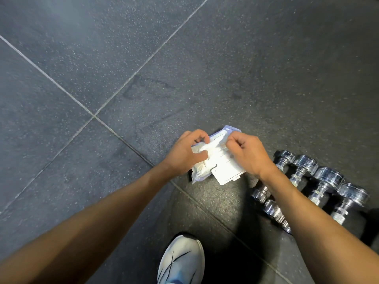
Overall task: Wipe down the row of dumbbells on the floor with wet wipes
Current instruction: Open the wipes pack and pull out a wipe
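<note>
- Both hands hold one thing. Our left hand (185,152) grips the left side of the pack of wet wipes (220,160), with the thumb on top and the fingers curled over the far edge.
- Our right hand (249,155) has its fingers curled tight too. It pinches the top of the pack near the middle. We cannot tell if it pinches a wipe or only the wrapper.
- The pack is white with a bit of purple at its edges. It is up in our hands, over the floor, a little right of the middle of the view.
- A stiff white flap (228,174) is open and hangs at the near side of the pack.
- The dumbbells (320,181) lie on the floor to the right of the pack and nearer to us. They are shiny silver and sit side by side in a row.
- Our right arm (303,214) crosses over the left ones and hides part of them. Both hands are apart from them.
- The floor (92,58) is made of big dark grey tiles with lots of tiny pale specks.
- Thin pale lines (61,88) run between the tiles. They meet in a cross to the left of our hands and a bit farther away.
- The floor looks lighter at the far left and darker at the right. A dark shadow lies under the pack.
- Our shoe (181,261) stands at the near edge. It is white with dark stripes and some blue.
</note>
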The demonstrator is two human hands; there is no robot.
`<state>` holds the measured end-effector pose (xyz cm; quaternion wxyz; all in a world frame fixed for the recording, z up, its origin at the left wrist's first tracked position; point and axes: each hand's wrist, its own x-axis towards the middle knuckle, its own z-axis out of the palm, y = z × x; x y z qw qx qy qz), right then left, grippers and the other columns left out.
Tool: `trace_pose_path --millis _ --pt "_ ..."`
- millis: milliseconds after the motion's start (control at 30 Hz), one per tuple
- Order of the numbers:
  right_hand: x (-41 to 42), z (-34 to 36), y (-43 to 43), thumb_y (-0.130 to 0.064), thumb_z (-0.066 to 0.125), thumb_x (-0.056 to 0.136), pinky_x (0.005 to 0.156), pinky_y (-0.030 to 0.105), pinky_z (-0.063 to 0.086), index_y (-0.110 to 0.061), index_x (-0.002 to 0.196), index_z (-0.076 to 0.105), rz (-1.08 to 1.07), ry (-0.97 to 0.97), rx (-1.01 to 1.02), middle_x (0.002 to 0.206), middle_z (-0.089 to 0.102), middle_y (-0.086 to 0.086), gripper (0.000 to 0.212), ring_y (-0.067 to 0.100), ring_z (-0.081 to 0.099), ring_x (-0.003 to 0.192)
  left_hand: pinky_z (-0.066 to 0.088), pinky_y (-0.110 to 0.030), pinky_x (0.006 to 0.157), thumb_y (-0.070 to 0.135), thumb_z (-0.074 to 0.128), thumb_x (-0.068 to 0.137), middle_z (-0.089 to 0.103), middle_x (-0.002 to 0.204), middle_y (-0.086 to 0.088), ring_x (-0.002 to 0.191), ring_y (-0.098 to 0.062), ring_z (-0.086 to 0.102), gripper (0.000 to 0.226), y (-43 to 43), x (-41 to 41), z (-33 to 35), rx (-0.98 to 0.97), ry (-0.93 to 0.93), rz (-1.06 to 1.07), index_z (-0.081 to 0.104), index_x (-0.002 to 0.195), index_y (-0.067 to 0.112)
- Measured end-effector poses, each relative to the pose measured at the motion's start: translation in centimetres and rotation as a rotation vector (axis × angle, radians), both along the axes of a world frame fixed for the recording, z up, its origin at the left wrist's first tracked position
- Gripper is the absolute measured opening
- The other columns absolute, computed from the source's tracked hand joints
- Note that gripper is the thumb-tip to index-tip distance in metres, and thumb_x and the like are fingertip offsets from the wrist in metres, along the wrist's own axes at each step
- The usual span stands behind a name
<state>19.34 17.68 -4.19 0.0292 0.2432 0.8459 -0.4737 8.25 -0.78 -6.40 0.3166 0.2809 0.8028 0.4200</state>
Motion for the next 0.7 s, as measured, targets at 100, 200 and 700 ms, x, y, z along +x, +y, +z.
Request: trace_pose_path --millis 100,200,700 --pt "0.2 0.3 0.0 -0.01 0.051 0.091 0.053 0.029 0.03 -0.008 0.063 0.043 -0.106 0.007 -0.165 0.063 0.042 0.004 0.029 0.012 0.036 0.059 0.043 -0.019 0.092 0.023 0.064 0.082 0.048 0.117 0.0 0.106 -0.012 0.054 0.029 0.0 0.4 0.0 -0.011 0.081 -0.08 0.062 0.104 0.042" --pt "0.4 0.6 0.0 -0.007 0.049 0.092 0.05 0.025 0.031 0.003 0.067 0.045 -0.201 0.007 -0.289 0.059 0.041 0.001 0.027 0.012 0.034 0.055 0.047 -0.034 0.094 0.02 0.055 0.085 0.043 0.123 0.004 0.106 -0.022 0.051 0.038 0.7 0.9 0.3 -0.035 0.202 -0.2 0.061 0.114 0.045" --pt "0.3 0.1 0.5 -0.011 0.05 0.087 0.06 0.036 0.033 -0.002 0.065 0.049 -0.261 0.004 -0.406 0.058 0.047 0.003 0.024 0.019 0.038 0.06 0.028 -0.031 0.067 0.02 0.065 0.088 0.067 0.085 0.002 0.082 -0.024 0.065 0.01 6.0 0.1 4.9 -0.394 1.076 -0.7 0.074 0.084 0.02"
